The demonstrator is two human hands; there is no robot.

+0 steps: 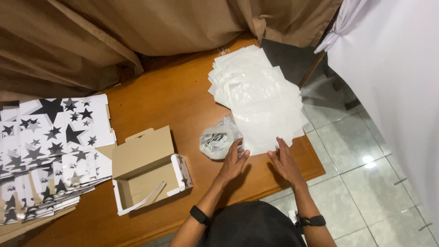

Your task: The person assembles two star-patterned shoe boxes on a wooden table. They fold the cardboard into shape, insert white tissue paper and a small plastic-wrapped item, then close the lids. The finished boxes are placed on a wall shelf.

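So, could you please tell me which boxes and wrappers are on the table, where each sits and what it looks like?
Open box: left of the left hand, brown cardboard inside, lid raised.
Flat box blanks: stacked at the table's left edge, white with black stars.
Plastic sheets: fanned white pile under the right hand.
Crumpled wrapper: clear, bunched by the left hand.

We see a glossy orange-brown wooden table (169, 98), our stack of thin white translucent sheets (256, 98) at its far right, a crumpled clear plastic bundle (218, 138) beside it, an open brown cardboard box (146, 169) mid-table, a pile of flat star-printed white cartons (45, 146) on the left.
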